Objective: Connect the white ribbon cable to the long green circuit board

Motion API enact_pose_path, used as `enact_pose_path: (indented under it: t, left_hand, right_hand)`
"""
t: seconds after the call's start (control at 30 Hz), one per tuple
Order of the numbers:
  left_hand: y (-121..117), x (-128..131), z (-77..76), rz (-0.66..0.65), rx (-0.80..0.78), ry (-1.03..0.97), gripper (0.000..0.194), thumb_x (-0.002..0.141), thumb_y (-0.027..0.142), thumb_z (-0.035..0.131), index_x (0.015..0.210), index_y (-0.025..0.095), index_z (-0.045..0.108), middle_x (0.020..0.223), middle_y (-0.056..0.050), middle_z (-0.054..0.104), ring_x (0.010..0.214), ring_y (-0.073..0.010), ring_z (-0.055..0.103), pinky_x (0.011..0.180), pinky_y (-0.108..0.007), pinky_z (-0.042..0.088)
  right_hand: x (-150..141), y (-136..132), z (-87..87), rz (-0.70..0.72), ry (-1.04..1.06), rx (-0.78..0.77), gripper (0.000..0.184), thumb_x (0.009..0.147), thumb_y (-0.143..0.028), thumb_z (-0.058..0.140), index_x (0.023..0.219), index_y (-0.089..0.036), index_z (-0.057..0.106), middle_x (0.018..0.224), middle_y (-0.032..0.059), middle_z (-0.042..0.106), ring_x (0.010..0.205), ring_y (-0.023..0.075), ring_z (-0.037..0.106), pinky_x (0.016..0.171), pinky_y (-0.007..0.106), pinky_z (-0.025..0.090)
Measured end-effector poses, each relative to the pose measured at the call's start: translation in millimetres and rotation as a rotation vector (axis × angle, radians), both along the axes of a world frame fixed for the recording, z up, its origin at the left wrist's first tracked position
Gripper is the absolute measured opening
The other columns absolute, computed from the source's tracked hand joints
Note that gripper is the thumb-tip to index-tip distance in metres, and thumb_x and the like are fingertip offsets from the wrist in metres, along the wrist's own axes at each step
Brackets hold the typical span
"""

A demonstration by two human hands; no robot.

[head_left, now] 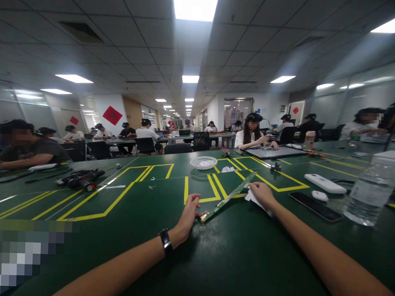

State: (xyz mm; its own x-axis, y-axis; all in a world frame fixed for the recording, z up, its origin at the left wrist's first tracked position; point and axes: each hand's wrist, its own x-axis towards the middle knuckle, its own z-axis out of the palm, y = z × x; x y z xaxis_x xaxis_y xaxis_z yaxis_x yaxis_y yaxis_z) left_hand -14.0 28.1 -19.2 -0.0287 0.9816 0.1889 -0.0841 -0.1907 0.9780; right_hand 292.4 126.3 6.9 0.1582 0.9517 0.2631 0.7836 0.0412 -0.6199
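A long, thin green circuit board [226, 201] is held at a slant just above the green table, seen nearly edge-on. At its lower near end, my left hand [189, 213] is closed on the board, its fingers curled and a dark-strapped watch on the wrist. My right hand [261, 194] pinches a white tissue [256, 199] beside the board's upper far end. Part of the tissue hangs below the fingers. Whether it presses on the board's face is hidden.
Yellow tape [118, 201] marks the table. Ahead are a white basket [203, 163] and crumpled tissue [229, 169]. At right stand a water bottle [368, 193], a phone [315, 206] and a white power bank [325, 183]. A dark tool [81, 178] lies left. A person sits opposite.
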Motion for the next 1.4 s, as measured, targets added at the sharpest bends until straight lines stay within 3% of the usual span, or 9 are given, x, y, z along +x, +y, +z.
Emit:
enact_pose_path:
  t: [0.13,0.27,0.43,0.63,0.9,1.07,1.3,1.4]
  left_hand:
    - [-1.1,0.1,1.0,-0.044,0.012,0.074,0.031,0.087,0.047,0.045,0.105,0.024,0.054,0.097,-0.002,0.049,0.084,-0.0140,0.049,0.065,-0.020,0.042]
    - [-3.2,1.4,2.3,-0.059,0.042,0.134,0.030,0.087,0.046,0.044,0.101,0.022,0.055,0.093,-0.002,0.049,0.085,-0.0149,0.048,0.066,-0.020,0.039]
    - [-8.7,3.4,6.1,-0.125,0.072,0.221,0.025,0.088,0.042,0.043,0.099,0.023,0.056,0.090,-0.001,0.051,0.085,-0.0157,0.047,0.069,-0.022,0.038]
    - [-11.5,5.8,10.3,-0.221,0.110,0.284,0.018,0.081,0.033,0.054,0.090,0.020,0.061,0.086,-0.001,0.056,0.079,-0.0163,0.049,0.071,-0.024,0.035]
    - [-16.7,6.9,17.5,-0.318,0.152,0.437,0.018,0.082,0.029,0.051,0.086,0.019,0.064,0.087,-0.003,0.061,0.084,-0.0193,0.054,0.076,-0.026,0.038]
    - [-18.3,7.1,19.6,-0.337,0.164,0.481,0.018,0.083,0.027,0.048,0.087,0.019,0.063,0.089,-0.004,0.061,0.087,-0.0197,0.055,0.078,-0.027,0.038]
    - [-17.7,7.7,19.3,-0.323,0.163,0.510,0.018,0.082,0.025,0.048,0.088,0.018,0.064,0.090,-0.005,0.061,0.088,-0.0204,0.055,0.079,-0.028,0.039]
    - [-15.9,7.2,17.1,-0.333,0.178,0.510,0.018,0.083,0.026,0.048,0.088,0.018,0.063,0.090,-0.005,0.061,0.089,-0.0202,0.055,0.080,-0.028,0.039]
  right_hand:
    - [27.2,6.4,-6.7,-0.102,-0.444,-0.038,0.046,0.086,-0.044,0.038,0.094,-0.015,0.072,0.102,0.0176,0.066,0.095,0.0298,0.059,0.077,0.037,0.044]
    - [29.1,5.1,-12.4,-0.061,-0.602,0.048,0.042,0.086,-0.040,0.042,0.108,-0.014,0.066,0.116,0.0180,0.058,0.107,0.0307,0.052,0.085,0.040,0.042]
    - [21.8,5.0,-18.0,0.145,-0.629,0.046,0.038,0.090,-0.034,0.038,0.114,-0.015,0.061,0.118,0.0153,0.056,0.107,0.0262,0.051,0.090,0.036,0.039]
    - [19.4,4.0,-19.5,0.182,-0.619,0.002,0.043,0.092,-0.033,0.031,0.121,-0.017,0.058,0.124,0.0149,0.054,0.111,0.0275,0.049,0.093,0.041,0.036]
    - [15.0,6.2,-25.4,0.180,-0.673,-0.092,0.053,0.093,-0.036,0.020,0.140,-0.021,0.040,0.146,0.0096,0.036,0.128,0.0332,0.035,0.097,0.052,0.031]
    - [13.5,6.8,-27.3,0.164,-0.646,-0.081,0.054,0.093,-0.036,0.020,0.143,-0.022,0.034,0.146,0.0106,0.036,0.129,0.0313,0.035,0.099,0.052,0.029]
    - [27.8,8.9,-19.1,0.200,-0.657,-0.011,0.050,0.090,-0.036,0.035,0.136,-0.018,0.044,0.136,0.0142,0.047,0.118,0.0303,0.045,0.094,0.045,0.037]
    - [35.9,9.7,-11.5,0.172,-0.725,0.012,0.043,0.088,-0.027,0.041,0.129,-0.021,0.052,0.132,0.0124,0.051,0.117,0.0298,0.046,0.093,0.043,0.038]
